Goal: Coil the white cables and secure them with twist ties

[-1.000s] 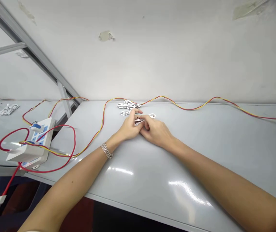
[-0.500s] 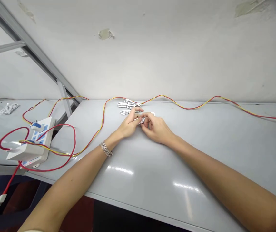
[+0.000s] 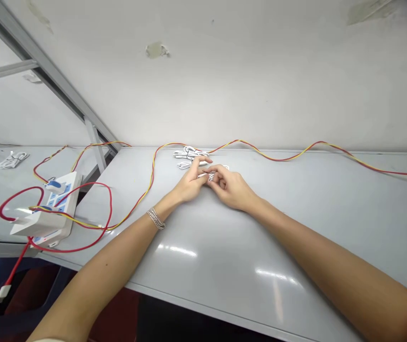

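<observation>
Cable bundle [image 3: 211,177], white, lies low over the tabletop [image 3: 225,266], between the fingertips of both hands and near the wall side; most of it is covered by the fingers, and whether its underside rests on the surface cannot be told. Left-hand grip [image 3: 190,186]: thumb pressed to the bundle's near end, index finger extended above it; right-hand grip [image 3: 234,190]: thumb and forefinger pinched together at the bundle, remaining fingers curled; a short dark tie [image 3: 205,172] shows between the two, its ends not clearly visible.

Handling, by judgement: the bundle should be light and pliant, its strands springy enough to fan out if the middle is left loose; the coating is likely smooth, so strands may slide over one another under a one-sided pinch; breakage is a small concern, sharp bending of the wire a greater one. Best hold is at the waist, all strands gathered flat between thumb and forefinger; the thin tie calls for fingertip pads, and the end loops make poor holding points.

Nearby: two further white bundles, an upper one [image 3: 190,153] and a lower one [image 3: 185,165], lie just beyond the left fingers; a red-and-yellow cord [image 3: 285,159] runs behind.
</observation>
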Motion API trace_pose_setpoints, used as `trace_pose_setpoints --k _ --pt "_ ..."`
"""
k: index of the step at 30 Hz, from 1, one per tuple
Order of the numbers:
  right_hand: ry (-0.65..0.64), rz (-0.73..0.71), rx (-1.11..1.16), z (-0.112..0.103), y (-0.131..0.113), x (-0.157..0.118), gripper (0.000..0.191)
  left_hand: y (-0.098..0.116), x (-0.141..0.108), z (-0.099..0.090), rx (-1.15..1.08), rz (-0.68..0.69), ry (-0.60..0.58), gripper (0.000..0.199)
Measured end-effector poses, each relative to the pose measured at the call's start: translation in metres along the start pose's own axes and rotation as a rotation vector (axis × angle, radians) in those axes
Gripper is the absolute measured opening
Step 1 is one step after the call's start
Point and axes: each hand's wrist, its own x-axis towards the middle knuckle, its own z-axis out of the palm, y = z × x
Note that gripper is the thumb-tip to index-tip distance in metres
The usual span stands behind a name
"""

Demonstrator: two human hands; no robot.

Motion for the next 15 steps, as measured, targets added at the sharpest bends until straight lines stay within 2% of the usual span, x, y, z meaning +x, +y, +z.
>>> trace_pose_setpoints --k 4,9,15 --pt "0.015 0.009 0.036 0.0003 0.0013 0.0001 0.024 -0.0004 0.0009 -0.0018 -0.105 0.037 -0.119 0.035" --pt "0.073 0.051 0.116 0.0009 0.0007 0.0007 0.015 0.0004 0.0022 -0.0023 -0.097 -0.014 -0.060 0.024" --pt "0.164 0.130 0.163 0.0013 0.0028 0.0033 0.022 -0.0015 0.0020 -0.0005 -0.015 0.027 0.041 0.031"
